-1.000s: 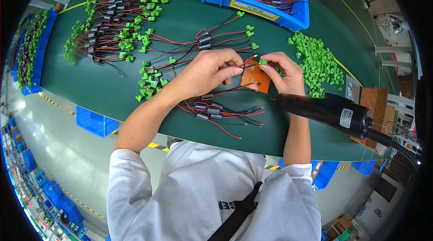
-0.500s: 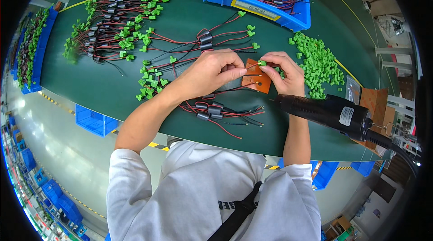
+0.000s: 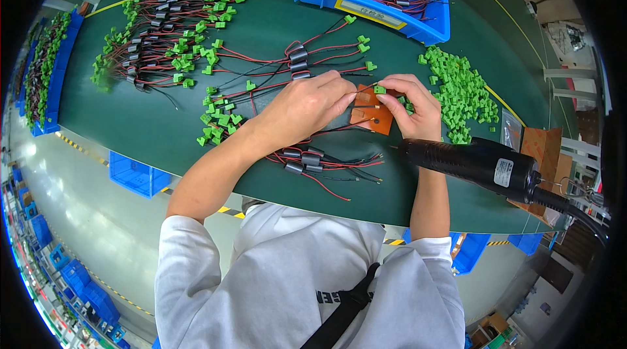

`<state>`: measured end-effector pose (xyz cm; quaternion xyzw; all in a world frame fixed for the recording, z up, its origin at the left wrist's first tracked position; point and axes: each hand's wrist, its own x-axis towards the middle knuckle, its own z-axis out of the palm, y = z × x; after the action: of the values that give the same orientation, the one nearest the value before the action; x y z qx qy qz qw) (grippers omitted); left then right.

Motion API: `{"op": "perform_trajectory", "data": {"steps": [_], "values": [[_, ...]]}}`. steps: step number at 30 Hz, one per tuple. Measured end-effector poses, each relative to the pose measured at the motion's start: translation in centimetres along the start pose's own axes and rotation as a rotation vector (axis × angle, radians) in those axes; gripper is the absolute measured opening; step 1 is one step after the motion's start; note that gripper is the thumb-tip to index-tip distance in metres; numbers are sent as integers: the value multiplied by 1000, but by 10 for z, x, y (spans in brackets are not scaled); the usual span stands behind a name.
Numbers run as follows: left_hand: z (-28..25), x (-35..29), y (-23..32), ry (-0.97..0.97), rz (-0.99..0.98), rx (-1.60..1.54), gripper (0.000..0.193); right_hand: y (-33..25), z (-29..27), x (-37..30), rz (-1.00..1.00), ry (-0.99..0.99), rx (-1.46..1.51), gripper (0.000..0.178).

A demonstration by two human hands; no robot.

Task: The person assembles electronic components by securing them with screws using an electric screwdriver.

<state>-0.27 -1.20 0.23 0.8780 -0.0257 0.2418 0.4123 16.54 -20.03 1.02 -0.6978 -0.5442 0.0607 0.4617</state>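
My right hand (image 3: 418,106) pinches a small green terminal connector (image 3: 379,90) between thumb and fingertips, over the upper part of an orange plate (image 3: 382,126). Just to the left, my left hand (image 3: 312,102) is closed on a thin wire (image 3: 365,88) that runs to the connector. Whether the wire's end is inside the connector is too small to tell. More wire ends lie across the plate. Below my left hand, several red and black wires with dark cylinders (image 3: 294,167) rest on the green table. A black electric screwdriver (image 3: 467,158) lies across my right forearm, its tip pointing left.
A heap of green connectors (image 3: 462,91) spreads to the right. Finished-looking wire bundles with green connectors (image 3: 163,16) cover the far left, and others (image 3: 298,58) lie beyond my hands. A blue bin (image 3: 431,29) of wires stands at the back. An open cardboard box (image 3: 542,146) is at the right.
My left hand has shifted slightly, its fingers curling in more, and the wire now meets the green connector. My right hand and the screwdriver have hardly moved.
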Motion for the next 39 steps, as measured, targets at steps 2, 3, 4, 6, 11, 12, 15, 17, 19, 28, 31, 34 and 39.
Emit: {"op": "perform_trajectory", "data": {"steps": [2,3,4,6,11,12,15,17,19,28,31,34,39], "values": [[1,0,-2,4,8,-13,11,0,0,0,6,-3,-3,24],[2,-1,-2,7,17,-27,11,0,0,0,12,-7,-6,24],[2,-1,-2,7,17,-27,11,0,1,0,12,-6,-6,24],[0,-1,-1,-27,-38,-89,11,0,1,0,6,16,-1,24],[-2,0,-1,-73,-70,-128,12,0,0,0,-8,13,-3,25],[-3,0,-1,-87,-83,-137,13,0,0,0,-11,9,-13,24],[-3,0,0,-94,-84,-141,12,-1,1,0,-17,10,-8,24],[-4,0,0,-94,-76,-139,12,-1,1,1,-18,10,-11,24],[-4,0,0,-95,-69,-137,13,-1,0,1,-19,11,-14,24],[-5,1,1,-72,-159,-214,15,-2,3,1,-74,36,-38,25],[-6,1,3,-69,-201,-244,16,-6,3,-1,-8,22,-23,24],[-6,1,2,-88,-213,-241,16,-6,3,-1,18,19,-20,24],[-6,0,0,-131,-219,-265,17,-1,4,-1,-59,26,-47,26]]}}
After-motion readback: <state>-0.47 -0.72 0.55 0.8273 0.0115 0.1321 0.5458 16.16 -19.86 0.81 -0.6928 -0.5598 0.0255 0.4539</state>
